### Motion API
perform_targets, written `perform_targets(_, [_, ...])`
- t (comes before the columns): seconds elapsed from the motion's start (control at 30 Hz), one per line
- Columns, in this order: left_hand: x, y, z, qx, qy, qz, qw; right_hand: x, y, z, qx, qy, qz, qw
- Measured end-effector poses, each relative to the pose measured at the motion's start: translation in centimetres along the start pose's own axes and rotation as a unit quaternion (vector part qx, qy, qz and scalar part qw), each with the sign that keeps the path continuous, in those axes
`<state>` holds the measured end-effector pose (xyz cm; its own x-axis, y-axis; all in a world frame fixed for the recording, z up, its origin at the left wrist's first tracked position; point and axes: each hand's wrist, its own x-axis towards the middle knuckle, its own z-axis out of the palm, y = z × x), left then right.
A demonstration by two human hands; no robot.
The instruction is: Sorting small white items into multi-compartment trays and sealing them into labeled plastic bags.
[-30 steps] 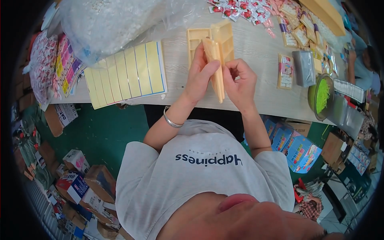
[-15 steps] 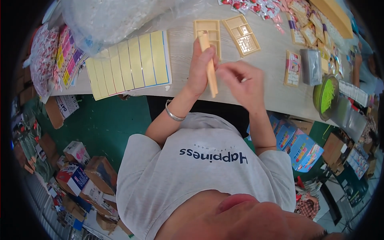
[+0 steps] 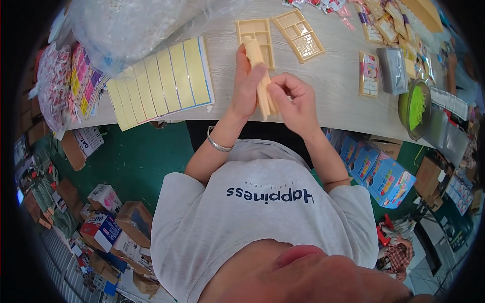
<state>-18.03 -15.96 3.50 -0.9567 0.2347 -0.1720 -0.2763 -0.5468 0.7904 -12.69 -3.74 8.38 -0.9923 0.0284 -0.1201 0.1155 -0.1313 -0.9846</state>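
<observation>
Beige plastic compartment trays (image 3: 264, 90), seen edge-on and nested together, are gripped upright in my left hand (image 3: 246, 85). The fingers wrap behind them while the thumb presses on the front. My right hand (image 3: 297, 103) is closed at their lower right side, thumb and fingertips pinching an edge where the layers look slightly parted. How many trays are nested cannot be made out. Beyond my hands, a beige compartment tray (image 3: 254, 34) lies flat on the table, partly covered by the held ones. A second such tray (image 3: 299, 36) lies tilted to its right.
Yellow label sheets (image 3: 164, 83) lie left, under a large clear plastic bag (image 3: 136, 30). At the right stand a small filled pack (image 3: 369, 74), clear plastic covers (image 3: 392, 70) and a bowl (image 3: 404, 113) of green shreds. Several packs (image 3: 386, 22) are heaped at far right.
My right hand has come in from the right and now pinches the edge of the held trays. Their lower layers have spread apart a little.
</observation>
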Motion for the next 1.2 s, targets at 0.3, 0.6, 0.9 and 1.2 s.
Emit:
perform_targets(0.3, [1.2, 3.1, -1.1, -0.111, -0.099, -0.137, 0.979, 1.2, -3.0, -7.5, -0.429, 0.189, -0.192, 0.862])
perform_targets(0.6, [7.3, 8.1, -8.1, 0.362, 0.014, -0.156, 0.919, 8.5, 2.6, -17.2, -0.659, 0.177, -0.138, 0.717])
perform_targets(0.9, [8.2, 8.2, -5.0, 0.749, -0.002, -0.147, 0.646, 10.8, 5.2, -17.0, -0.678, 0.059, -0.206, 0.703])
perform_targets(1.2, [7.6, 3.4, -5.3, 0.817, -0.191, 0.237, 0.489, 10.2, 5.7, -13.2, -0.704, -0.025, -0.189, 0.684])
